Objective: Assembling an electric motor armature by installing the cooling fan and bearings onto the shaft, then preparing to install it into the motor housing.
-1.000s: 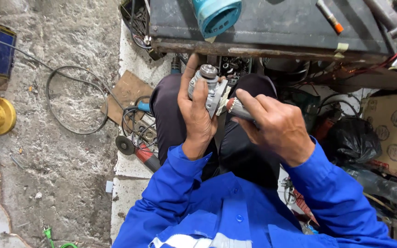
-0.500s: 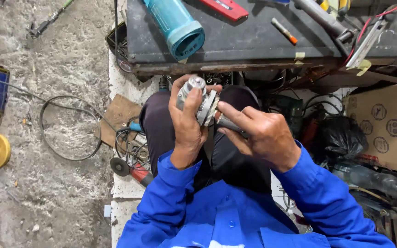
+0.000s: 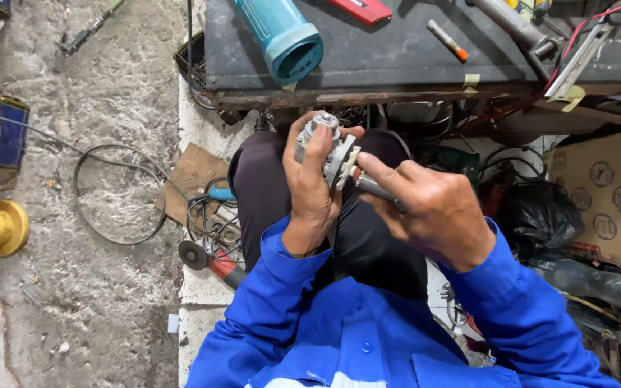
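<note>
My left hand [image 3: 312,188] grips a small grey metal gear housing [image 3: 323,147] with a round spindle on top, held up over my lap. My right hand [image 3: 429,208] is closed around the dark handle of a slim tool [image 3: 372,185], and its tip meets the pale side of the housing. Both hands sit just in front of the workbench edge [image 3: 368,97]. Blue sleeves cover both arms, and dark trousers lie under the hands.
On the dark workbench lie a teal cylindrical tool body [image 3: 282,32], a red flat item [image 3: 359,8] and a white pen with orange tip [image 3: 447,40]. A cable loop [image 3: 116,194] and an angle grinder [image 3: 210,259] lie on the concrete floor at left. A cardboard box [image 3: 605,194] stands at right.
The view has shifted so the bench shows more and the hands sit lower. Both hands still hold the housing and tool together, with little change between them.
</note>
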